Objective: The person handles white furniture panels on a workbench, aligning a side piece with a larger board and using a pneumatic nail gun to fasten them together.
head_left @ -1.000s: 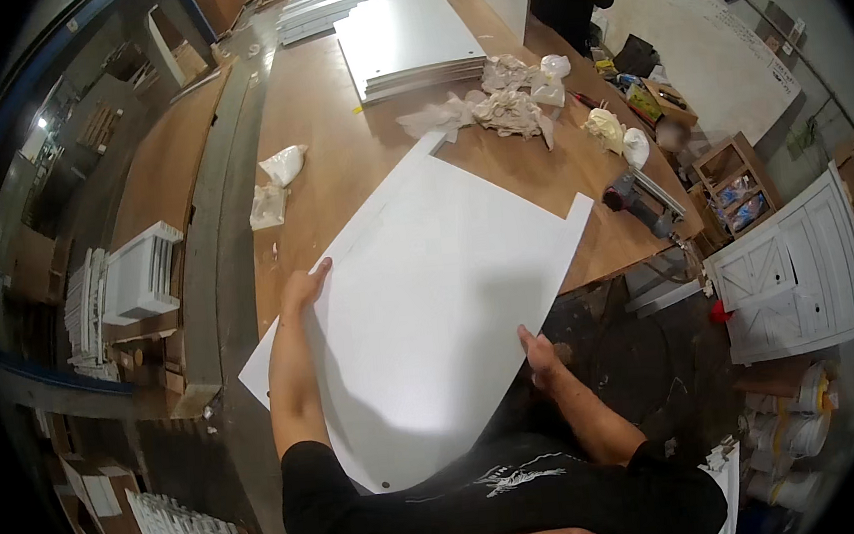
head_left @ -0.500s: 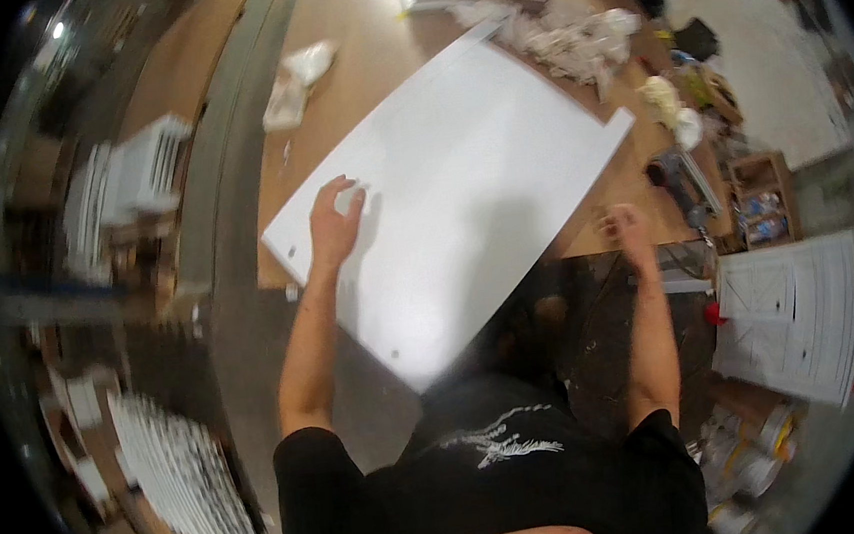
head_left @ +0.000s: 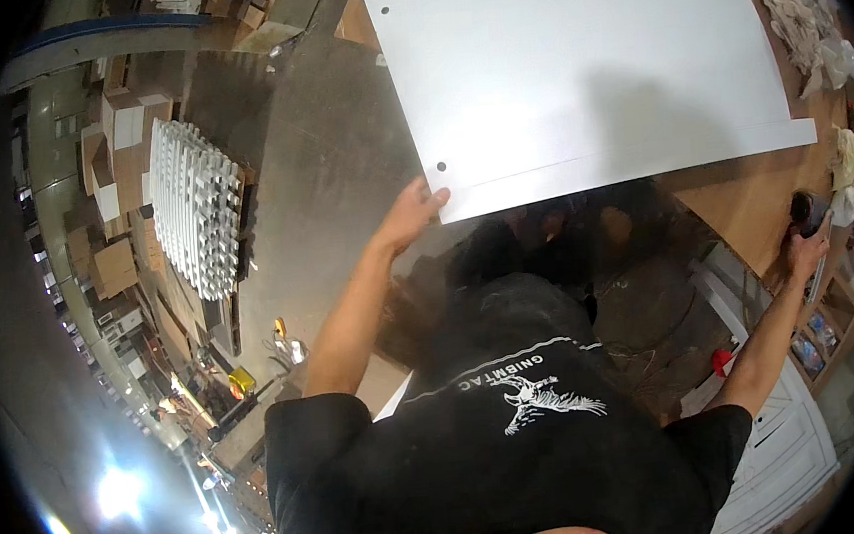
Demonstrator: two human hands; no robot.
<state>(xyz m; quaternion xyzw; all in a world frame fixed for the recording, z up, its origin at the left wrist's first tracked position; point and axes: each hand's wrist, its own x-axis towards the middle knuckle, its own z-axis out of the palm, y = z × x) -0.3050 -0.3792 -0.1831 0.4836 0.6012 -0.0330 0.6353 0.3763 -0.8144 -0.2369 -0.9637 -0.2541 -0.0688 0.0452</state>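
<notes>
Panel: large white panel lying flat on the wooden table, its near edge and left corner overhanging the table toward the person; two small dark holes near its left edge, a thin groove line parallel to the near edge.
Left hand: left hand at the near left corner, fingers curled over the panel edge, holding it.
Right hand: right hand well apart from the panel, at the table's right edge beside a dark object; whether that grip is closed on it cannot be told.
Handling, judged: stiff, flat, smooth-faced, likely slippery; broad enough to be awkward one-handed. Best held at two opposite edges, clear of the corners, which look prone to chipping.
Surroundings: crumpled pale rags along the table's far right; stack of white slatted parts on the floor at left; cardboard boxes beyond.
Obscured: panel's top cut off by the frame; its underside hidden; rim detail bent and blurred.
</notes>
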